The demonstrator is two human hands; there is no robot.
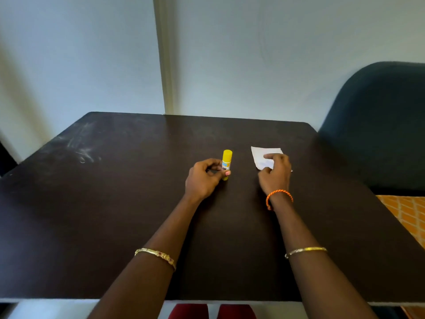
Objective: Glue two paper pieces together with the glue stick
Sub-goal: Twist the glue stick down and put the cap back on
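A yellow glue stick (226, 160) with its cap on stands upright on the dark table (115, 203), just right of centre. My left hand (203, 178) grips its lower part between thumb and fingers. To the right lies white paper (262, 155), flat on the table. My right hand (274, 172) rests on the paper's near edge, fingers curled and pressing or pinching it. Whether this is one sheet or two stacked pieces is hidden by the hand.
A dark blue chair back (379, 125) stands off the table's right far corner. An orange patterned cloth (407, 215) shows past the right edge. A pale wall rises behind the table's far edge. Chalky scuffs (82, 148) mark the far left surface.
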